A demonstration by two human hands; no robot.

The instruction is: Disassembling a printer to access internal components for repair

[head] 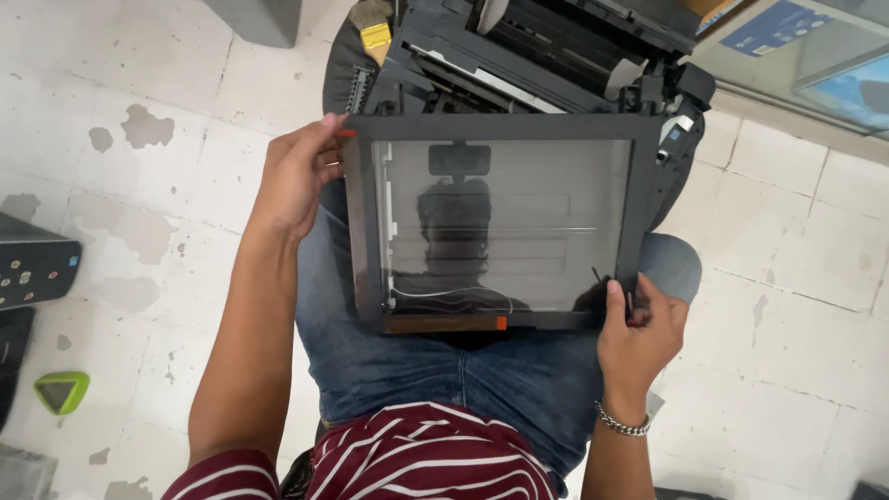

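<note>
Across the person's lap, resting on blue denim jeans (435, 370), lies a flat rectangular scanner unit with a dark plastic frame and a glass pane (500, 222). Its glass is smooth and glossy, mirroring a dim silhouette, and through it show pale grey inner parts, a thin white cable curling along the near edge, and a straight rail crossing the middle. Small orange tabs mark the far left corner and the near edge of the matte, slightly dusty frame.

The left hand (296, 181) clasps the frame's far left corner, fingers curled round the edge and thumb on top. The right hand (639, 333) pinches the near right corner, thumb pressed on the frame's upper face and fingers tucked beneath; a silver chain bracelet (622, 424) circles that wrist.

Just beyond the scanner, touching its far edge, sits an opened black plastic printer body (546, 56), full of ribbed rollers, slots and grey levers. A maroon shirt with thin white stripes (417, 458) fills the bottom of the view. Underneath is a worn floor of pale square tiles (139, 213) with chipped, blotchy patches, and a lime-green triangular plastic piece (62, 389) lies at the left.
</note>
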